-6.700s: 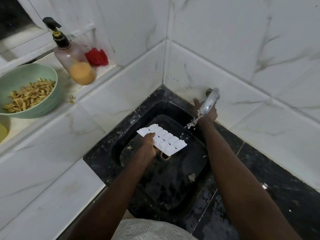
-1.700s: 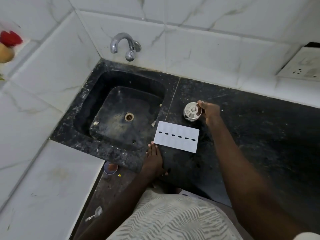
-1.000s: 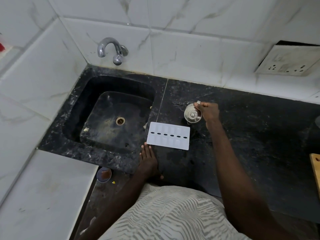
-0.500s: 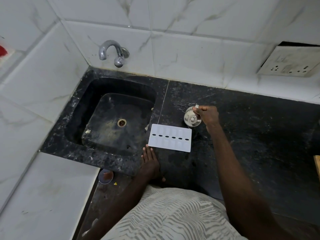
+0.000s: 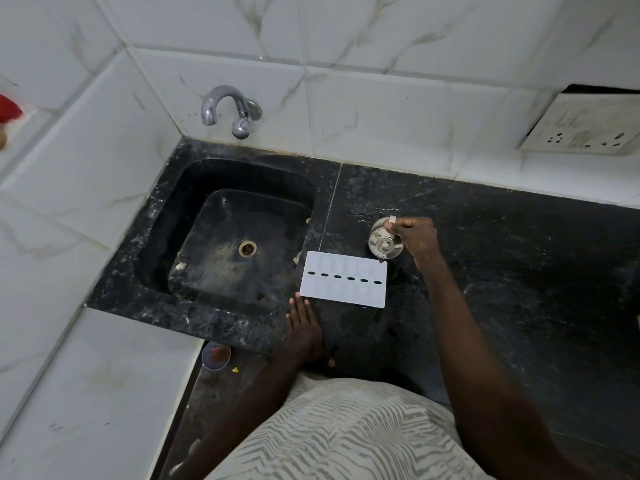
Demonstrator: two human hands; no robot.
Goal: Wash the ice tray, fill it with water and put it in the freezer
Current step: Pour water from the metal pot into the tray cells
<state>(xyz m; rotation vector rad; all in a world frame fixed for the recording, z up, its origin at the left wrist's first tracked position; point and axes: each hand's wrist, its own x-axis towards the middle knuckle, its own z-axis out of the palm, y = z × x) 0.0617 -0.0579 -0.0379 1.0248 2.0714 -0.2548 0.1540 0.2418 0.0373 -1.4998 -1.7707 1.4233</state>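
Observation:
The white ice tray [image 5: 343,279] lies flat on the black counter [image 5: 502,278], just right of the sink [image 5: 239,237]. My left hand [image 5: 304,329] rests flat on the counter, fingertips touching the tray's near left corner. A small shiny steel jug [image 5: 383,243] stands just behind the tray's far right corner. My right hand [image 5: 415,235] grips the jug's handle. I cannot tell whether the tray's cells hold water.
A chrome tap [image 5: 228,107] juts from the tiled wall above the sink, with no water running. A wall socket [image 5: 585,128] sits at the upper right. White marble ledges [image 5: 86,393] border the sink's left side. A small round object [image 5: 215,355] lies on the floor below.
6.7 s ago I held the tray in the sink under running water. Now it lies on the counter. Over the last second both hands have stayed nearly still.

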